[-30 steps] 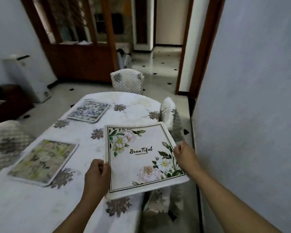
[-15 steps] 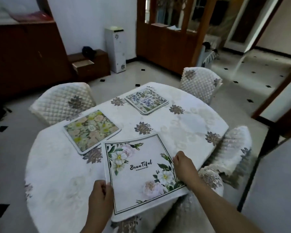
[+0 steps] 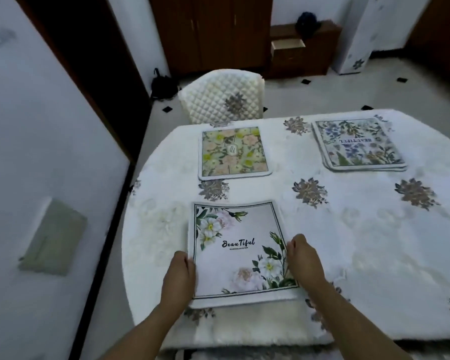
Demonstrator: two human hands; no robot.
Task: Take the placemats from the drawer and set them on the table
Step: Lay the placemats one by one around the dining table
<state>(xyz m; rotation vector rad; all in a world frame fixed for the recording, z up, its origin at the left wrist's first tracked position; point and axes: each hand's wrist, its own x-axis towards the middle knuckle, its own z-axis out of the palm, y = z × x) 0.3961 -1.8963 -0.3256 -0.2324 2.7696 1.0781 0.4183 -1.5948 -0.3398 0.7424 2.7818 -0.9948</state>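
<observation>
A white placemat (image 3: 238,249) printed with flowers and the word "Beautiful" lies near the front edge of the table (image 3: 361,237), which has a white flowered cloth. My left hand (image 3: 178,276) grips its left edge and my right hand (image 3: 303,261) grips its right edge. A green and pink floral placemat (image 3: 233,152) lies flat further back, in front of a chair. At the far right lies a blue floral placemat (image 3: 359,144), stacked on others. An open drawer (image 3: 287,45) shows in a wooden cabinet at the back.
A quilted white chair (image 3: 222,96) stands at the table's far side. A wall (image 3: 44,152) with a dark door frame is close on the left. A white appliance (image 3: 359,35) stands at the back right beside the cabinet.
My view has swung left around the table. The white placemat has come down from above the table's edge onto the cloth, both hands still on its sides.
</observation>
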